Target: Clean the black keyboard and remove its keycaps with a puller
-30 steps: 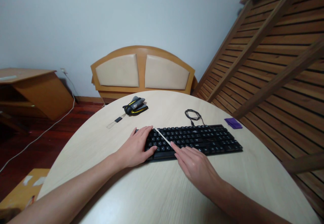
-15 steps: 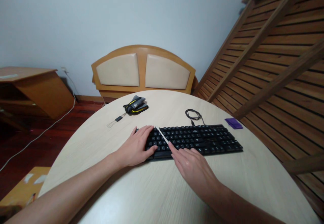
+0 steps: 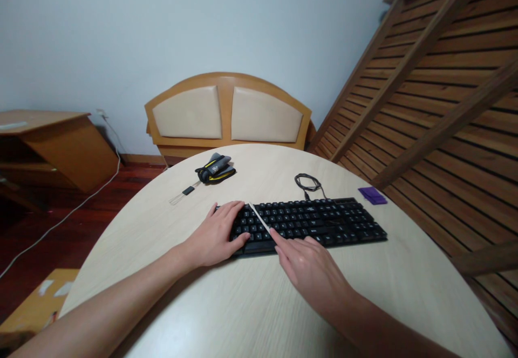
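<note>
A black keyboard (image 3: 307, 220) lies across the pale round table. My left hand (image 3: 216, 236) rests on its left end, fingers stretched toward the back edge and the thumb apart on the lower keys. In my right hand (image 3: 305, 261), closed over the front of the keyboard, is a thin white stick (image 3: 259, 217). The stick slants up and left across the keys, its far tip near the top row, close to my left fingers. My index finger lies along its near end, and the rest of it is hidden in my hand.
Behind the keyboard lies its coiled black cable (image 3: 308, 183). A folded purple cloth (image 3: 373, 195) sits at the right. Further back left is a grey, black and yellow folded bundle (image 3: 215, 169) with thin wires. The table (image 3: 218, 315) has a curved edge; slatted wood leans at right.
The view has shifted very slightly. My right hand and the white stick have moved a little on the keys; my left hand keeps its place on the keyboard.
</note>
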`<act>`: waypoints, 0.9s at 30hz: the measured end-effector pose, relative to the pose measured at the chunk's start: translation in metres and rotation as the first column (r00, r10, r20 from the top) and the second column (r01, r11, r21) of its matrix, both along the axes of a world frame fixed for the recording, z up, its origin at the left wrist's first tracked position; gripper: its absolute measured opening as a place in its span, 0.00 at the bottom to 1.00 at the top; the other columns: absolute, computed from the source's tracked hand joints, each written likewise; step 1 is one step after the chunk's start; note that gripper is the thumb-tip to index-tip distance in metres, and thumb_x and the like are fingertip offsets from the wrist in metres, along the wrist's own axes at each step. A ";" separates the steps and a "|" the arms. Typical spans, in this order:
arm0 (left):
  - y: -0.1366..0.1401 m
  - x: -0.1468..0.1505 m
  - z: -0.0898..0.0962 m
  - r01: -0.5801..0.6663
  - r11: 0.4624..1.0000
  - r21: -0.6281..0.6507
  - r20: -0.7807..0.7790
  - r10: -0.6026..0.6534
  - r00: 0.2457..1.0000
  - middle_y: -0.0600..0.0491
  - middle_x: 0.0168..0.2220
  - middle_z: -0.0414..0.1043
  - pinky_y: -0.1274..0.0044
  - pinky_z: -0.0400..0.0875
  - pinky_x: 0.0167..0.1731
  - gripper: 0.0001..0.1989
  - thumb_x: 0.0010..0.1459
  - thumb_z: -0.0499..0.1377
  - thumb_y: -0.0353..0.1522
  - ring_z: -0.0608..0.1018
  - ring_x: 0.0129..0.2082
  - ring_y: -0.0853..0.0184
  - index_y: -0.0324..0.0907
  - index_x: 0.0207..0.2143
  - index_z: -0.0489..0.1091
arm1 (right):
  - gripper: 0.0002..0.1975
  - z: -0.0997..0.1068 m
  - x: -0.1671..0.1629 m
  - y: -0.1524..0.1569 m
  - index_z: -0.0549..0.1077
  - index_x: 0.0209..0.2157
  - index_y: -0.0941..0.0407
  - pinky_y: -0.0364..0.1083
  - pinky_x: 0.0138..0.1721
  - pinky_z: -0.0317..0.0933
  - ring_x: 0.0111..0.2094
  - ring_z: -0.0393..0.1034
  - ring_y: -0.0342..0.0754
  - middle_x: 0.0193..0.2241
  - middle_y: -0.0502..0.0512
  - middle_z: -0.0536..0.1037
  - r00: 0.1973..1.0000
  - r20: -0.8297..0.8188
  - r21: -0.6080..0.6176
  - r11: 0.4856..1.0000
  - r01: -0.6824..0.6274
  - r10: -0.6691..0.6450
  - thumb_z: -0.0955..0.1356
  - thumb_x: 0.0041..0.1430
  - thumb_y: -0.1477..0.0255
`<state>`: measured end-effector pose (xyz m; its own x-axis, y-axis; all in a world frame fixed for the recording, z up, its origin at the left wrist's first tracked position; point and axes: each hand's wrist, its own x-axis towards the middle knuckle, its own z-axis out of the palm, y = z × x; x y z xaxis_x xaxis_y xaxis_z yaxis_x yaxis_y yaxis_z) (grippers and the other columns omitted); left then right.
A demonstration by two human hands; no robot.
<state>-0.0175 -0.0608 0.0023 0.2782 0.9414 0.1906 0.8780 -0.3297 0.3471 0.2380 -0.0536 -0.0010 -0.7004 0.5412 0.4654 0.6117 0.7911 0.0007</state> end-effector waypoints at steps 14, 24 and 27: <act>0.000 -0.002 -0.001 -0.004 1.000 -0.012 -0.016 0.004 1.000 0.38 0.68 0.59 0.46 0.50 0.66 0.33 0.66 0.55 0.45 0.64 0.66 0.49 0.40 0.67 0.53 | 0.18 0.001 0.009 -0.011 0.78 0.49 0.61 0.48 0.31 0.55 0.21 0.71 0.43 0.21 0.46 0.78 0.997 -0.035 0.044 0.997 -0.068 0.069 0.67 0.57 0.81; -0.001 0.000 0.002 -0.003 1.000 -0.017 0.005 0.003 1.000 0.39 0.67 0.60 0.45 0.49 0.66 0.32 0.66 0.54 0.45 0.65 0.66 0.48 0.42 0.67 0.54 | 0.18 0.006 0.015 -0.016 0.80 0.43 0.58 0.48 0.28 0.55 0.17 0.70 0.42 0.17 0.43 0.76 1.000 -0.010 0.133 0.991 -0.025 0.027 0.66 0.51 0.82; -0.001 0.000 0.003 -0.003 1.000 -0.016 0.012 0.003 1.000 0.39 0.67 0.60 0.45 0.50 0.65 0.32 0.66 0.54 0.46 0.65 0.66 0.47 0.42 0.67 0.54 | 0.18 0.007 0.015 -0.017 0.80 0.41 0.58 0.48 0.27 0.55 0.16 0.69 0.43 0.15 0.44 0.75 1.000 -0.009 0.143 0.990 -0.013 0.014 0.65 0.50 0.83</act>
